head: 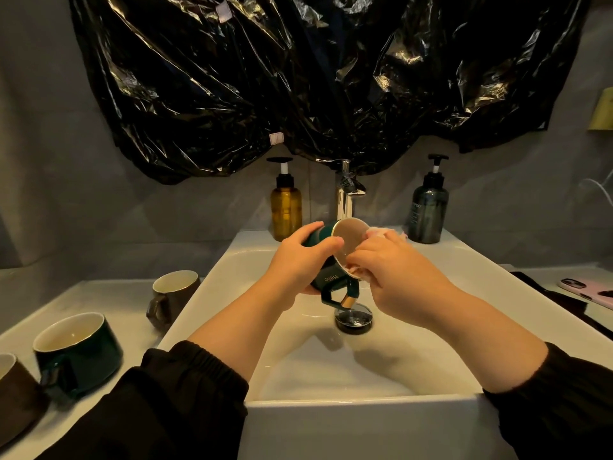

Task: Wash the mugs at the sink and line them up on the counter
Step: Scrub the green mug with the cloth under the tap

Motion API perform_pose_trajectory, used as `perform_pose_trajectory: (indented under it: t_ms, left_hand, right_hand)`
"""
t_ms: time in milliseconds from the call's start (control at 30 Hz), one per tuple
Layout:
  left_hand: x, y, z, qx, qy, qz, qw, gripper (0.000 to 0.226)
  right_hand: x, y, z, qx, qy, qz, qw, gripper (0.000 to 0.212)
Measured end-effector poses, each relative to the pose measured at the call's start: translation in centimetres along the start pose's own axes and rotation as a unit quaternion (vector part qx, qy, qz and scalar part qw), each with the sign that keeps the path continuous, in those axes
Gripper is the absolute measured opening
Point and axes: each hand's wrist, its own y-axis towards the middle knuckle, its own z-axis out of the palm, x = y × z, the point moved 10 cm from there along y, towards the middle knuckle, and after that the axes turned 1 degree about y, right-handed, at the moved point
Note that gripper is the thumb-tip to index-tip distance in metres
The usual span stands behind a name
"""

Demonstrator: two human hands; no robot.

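Head view: holding a dark green mug (326, 257) over the white sink (232, 260), on its side, mouth turned toward the right hand, handle pointing down, the word "Hello" showing on the wall. Gripping the mug body with the left hand (298, 260), fingers wrapped around it, thumb near the rim. Pressing a pinkish cloth (381, 234) against the mug rim with the right hand (394, 270), fingers closed on the cloth. Just below both hands, lying the round metal drain plug (353, 316). Behind the hands, standing the chrome faucet (346, 194), with an amber pump bottle (286, 202) to the left of it and a dark pump bottle (428, 210) to the right. Far left of the left hand, on the counter (109, 293), waiting three more mugs: a brown mug (172, 298), a dark green wide mug (78, 350), another brown mug (16, 393) at the edge.
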Motion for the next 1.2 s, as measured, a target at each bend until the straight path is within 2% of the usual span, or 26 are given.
perform_pose_trajectory:
  t_ms: [100, 167, 233, 300, 367, 400, 467, 500, 567, 600, 667, 733, 767, 933, 967, 1067, 1100, 1200]
  left_hand:
    - [0.4, 0.0, -0.2, -0.003, -0.019, -0.009, 1.000, 0.051]
    - [0.8, 0.1, -0.2, -0.004, -0.045, -0.026, 0.999, 0.050]
    - [1.1, 0.1, -0.1, -0.003, -0.071, -0.043, 0.997, 0.045]
    - [1.4, 0.1, 0.2, 0.006, -0.089, -0.056, 0.994, 0.030]
    - [1.5, 0.0, 0.4, 0.012, -0.104, -0.063, 0.993, 0.010]
    - [1.5, -0.1, 0.4, 0.011, -0.109, -0.064, 0.992, 0.007]
    - [1.5, 0.0, 0.2, 0.002, -0.113, -0.060, 0.992, 0.020]
    - [1.4, 0.0, 0.0, -0.006, -0.115, -0.055, 0.992, 0.030]
    - [1.1, 0.0, -0.4, -0.025, -0.115, -0.035, 0.992, 0.043]
    - [0.8, 0.1, -0.6, -0.034, -0.108, -0.018, 0.993, 0.046]
    - [0.0, -0.1, -0.7, -0.043, -0.081, 0.025, 0.995, 0.051]
    - [-0.9, -0.3, -0.8, -0.055, -0.040, 0.077, 0.995, 0.057]
    - [-1.3, -0.4, -0.8, -0.061, -0.015, 0.102, 0.993, 0.060]
    - [-2.6, -1.1, -0.5, -0.070, 0.088, 0.181, 0.977, 0.071]
    - [-2.6, -1.1, -0.4, -0.066, 0.091, 0.180, 0.977, 0.070]
    - [-2.1, -1.0, -0.2, -0.041, 0.063, 0.145, 0.987, 0.065]
    - [-1.9, -0.9, 0.1, -0.027, 0.046, 0.128, 0.990, 0.062]
    - [-1.3, -0.7, 1.1, 0.016, 0.006, 0.080, 0.997, 0.044]
  right_hand:
    - [-0.5, -0.1, -0.5, -0.018, 0.204, 0.017, 0.979, 0.052]
    - [-1.0, -0.2, -1.7, -0.078, 0.305, 0.018, 0.949, 0.055]
    - [-1.6, -0.4, -3.1, -0.157, 0.321, 0.011, 0.934, 0.049]
    - [-2.3, -0.7, -4.1, -0.223, 0.295, 0.024, 0.929, 0.042]
    - [-3.2, -0.8, -4.4, -0.246, 0.270, 0.070, 0.928, 0.042]
    - [-3.9, -0.7, -4.2, -0.239, 0.260, 0.110, 0.929, 0.047]
    - [-5.5, -0.4, -2.5, -0.177, 0.304, 0.199, 0.915, 0.055]
    - [-5.8, -0.2, -1.2, -0.131, 0.375, 0.231, 0.888, 0.057]
    - [-5.2, 0.0, 1.2, -0.056, 0.521, 0.262, 0.811, 0.050]
    - [-4.6, 0.0, 1.9, -0.027, 0.546, 0.262, 0.795, 0.041]
    - [-3.9, 0.1, 2.8, 0.015, 0.515, 0.259, 0.817, 0.026]
    - [-4.1, 0.3, 3.5, 0.025, 0.470, 0.274, 0.839, 0.023]
    - [-4.4, 0.3, 3.8, 0.026, 0.462, 0.286, 0.839, 0.022]
    - [-5.4, -0.3, 6.1, 0.035, 0.510, 0.373, 0.774, 0.017]
    - [-5.6, -0.2, 5.9, 0.032, 0.494, 0.375, 0.784, 0.015]
    - [-6.0, 0.9, 2.9, -0.014, 0.336, 0.299, 0.893, 0.006]
    - [-5.7, 1.3, 1.5, -0.051, 0.302, 0.253, 0.918, 0.013]
    - [-4.9, 1.4, -0.7, -0.119, 0.289, 0.151, 0.938, 0.039]
